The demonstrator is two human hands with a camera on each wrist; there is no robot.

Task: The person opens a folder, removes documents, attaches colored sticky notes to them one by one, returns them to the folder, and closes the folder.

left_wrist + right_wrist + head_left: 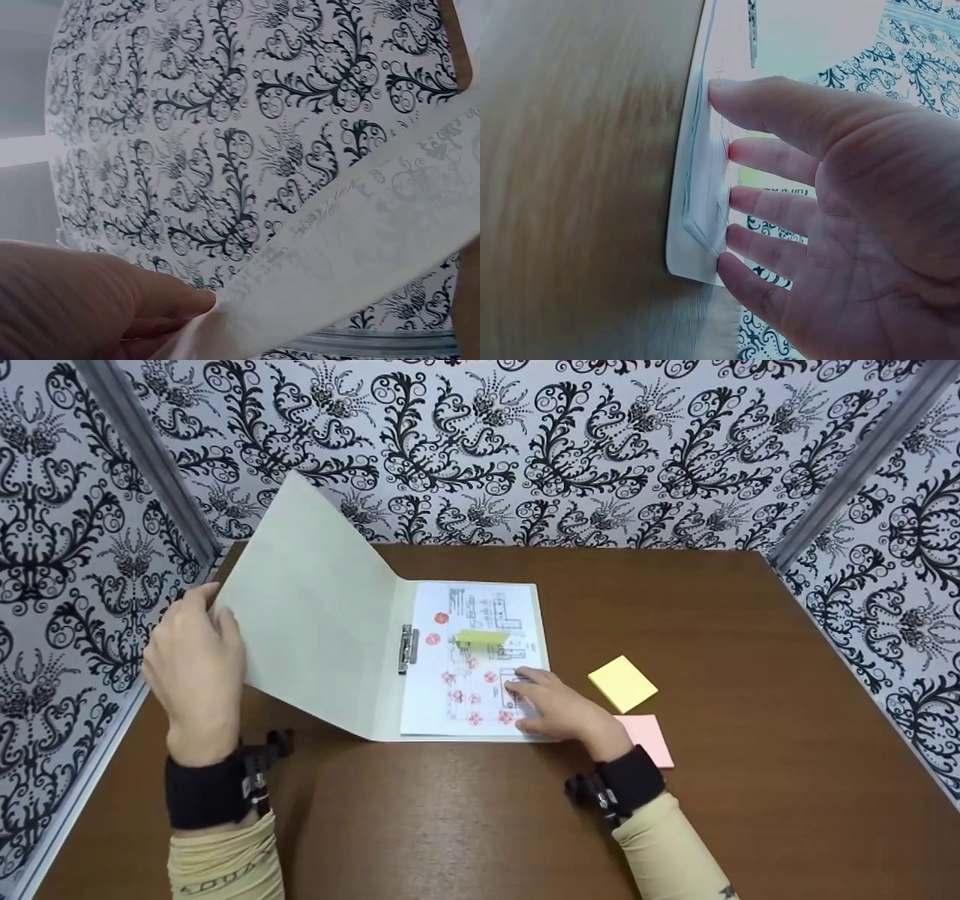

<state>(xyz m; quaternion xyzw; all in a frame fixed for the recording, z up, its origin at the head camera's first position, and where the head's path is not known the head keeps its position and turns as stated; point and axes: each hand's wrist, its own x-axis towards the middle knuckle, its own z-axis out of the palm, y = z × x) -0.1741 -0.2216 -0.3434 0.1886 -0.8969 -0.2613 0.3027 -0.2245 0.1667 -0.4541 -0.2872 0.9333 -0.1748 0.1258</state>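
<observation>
A pale cardboard folder [307,592] lies spread on the table, its cover raised at a slant on the left. My left hand [196,660] pinches the cover's outer edge between thumb and fingers, as the left wrist view shows at the folder cover [337,247]. A metal clip [407,649] sits by the spine. On the right side lies a stack of white papers [429,701] with drawings and red marks, and a yellow-green sticky note [481,638] stands out from the top sheet. My right hand [566,706], fingers spread, rests at the papers' lower right edge.
A yellow sticky-note pad [622,684] lies right of the folder. Below it is a pink sticky-note pad [649,741], partly covered by my right wrist. Patterned walls [480,457] border the brown table [450,825] at the back and sides.
</observation>
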